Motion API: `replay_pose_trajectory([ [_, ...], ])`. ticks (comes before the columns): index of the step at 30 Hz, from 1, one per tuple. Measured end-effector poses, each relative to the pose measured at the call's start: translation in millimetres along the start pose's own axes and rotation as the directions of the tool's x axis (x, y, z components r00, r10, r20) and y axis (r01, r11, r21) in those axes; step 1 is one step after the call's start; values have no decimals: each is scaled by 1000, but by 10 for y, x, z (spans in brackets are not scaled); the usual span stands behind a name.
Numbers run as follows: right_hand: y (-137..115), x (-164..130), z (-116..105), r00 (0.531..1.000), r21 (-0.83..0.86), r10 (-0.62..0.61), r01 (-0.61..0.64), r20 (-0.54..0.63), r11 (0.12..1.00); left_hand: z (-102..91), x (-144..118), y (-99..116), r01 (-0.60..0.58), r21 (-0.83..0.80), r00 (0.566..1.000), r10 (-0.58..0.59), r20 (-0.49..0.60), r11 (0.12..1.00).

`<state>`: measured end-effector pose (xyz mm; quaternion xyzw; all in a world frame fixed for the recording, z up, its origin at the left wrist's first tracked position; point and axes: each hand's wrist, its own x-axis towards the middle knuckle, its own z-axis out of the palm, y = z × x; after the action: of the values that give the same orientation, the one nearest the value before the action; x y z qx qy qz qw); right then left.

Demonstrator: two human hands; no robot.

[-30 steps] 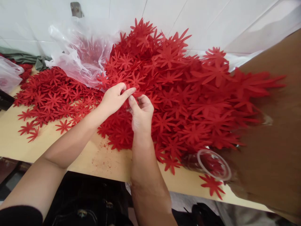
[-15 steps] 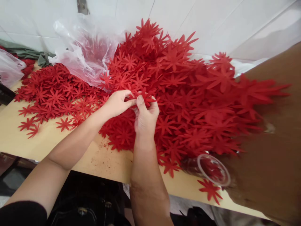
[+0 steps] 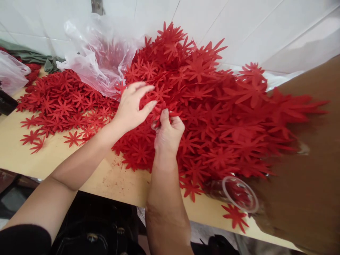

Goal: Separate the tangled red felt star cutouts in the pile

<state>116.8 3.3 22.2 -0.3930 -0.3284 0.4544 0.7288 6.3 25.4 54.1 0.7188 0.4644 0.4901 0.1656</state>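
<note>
My right hand [image 3: 170, 131] pinches a red flower-shaped cutout [image 3: 174, 114] between thumb and fingers, its petals partly hidden by the hand. Just to its left, my left hand [image 3: 134, 106] is open, fingers spread and thumb apart, with nothing in it. Both hands hover over a large heap of red flower cutouts [image 3: 204, 117] with long narrow petals. A lower pile of smaller red flower cutouts [image 3: 61, 106] spreads out on the left.
A crumpled clear plastic bag [image 3: 98, 67] rests against the tiled wall [image 3: 247, 35]. On the right stands a brown board [image 3: 305, 184]. A clear plastic cup [image 3: 240, 194] lies on its side near the table's [image 3: 124, 189] front edge, beside a single red flower [image 3: 235, 216].
My left hand has let go of the flower cutout and opened, moving slightly up and left. My right hand keeps its pinch on it and has shifted slightly right and down.
</note>
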Motion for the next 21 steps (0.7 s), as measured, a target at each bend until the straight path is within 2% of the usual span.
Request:
replay_pose_trajectory([
  [3, 15, -12, -15, 999, -121, -37, 35, -14, 992, 64, -83, 130, 78, -181, 972, -34, 234, 980],
  [4, 24, -9, -22, 999, -143, -47, 44, -18, 989, 87, -101, 162, 126, -235, 957, -56, 284, 964],
  [6, 42, 3, -37, 999, -150, -51, 51, 3, 987, 122, -109, 200, 206, -317, 943, -102, 316, 926],
  [9, 61, 14, -49, 992, -98, -23, 36, 125, 995, 128, -60, 210, 271, -388, 945, -168, 280, 881],
  [13, 56, -23, -49, 955, -55, 3, 14, 296, 998, 85, 28, 183, 317, -403, 935, -212, 283, 859],
  [16, 51, -58, -45, 923, -37, 51, -40, 381, 998, 63, 78, 128, 314, -435, 949, -263, 174, 844],
  [19, 50, -57, -38, 921, -19, 57, -53, 387, 998, 42, 116, 47, 295, -452, 951, -302, 60, 842],
  [21, 48, -37, -33, 947, -10, 46, -45, 319, 999, 23, 125, 2, 284, -442, 952, -305, 24, 851],
])
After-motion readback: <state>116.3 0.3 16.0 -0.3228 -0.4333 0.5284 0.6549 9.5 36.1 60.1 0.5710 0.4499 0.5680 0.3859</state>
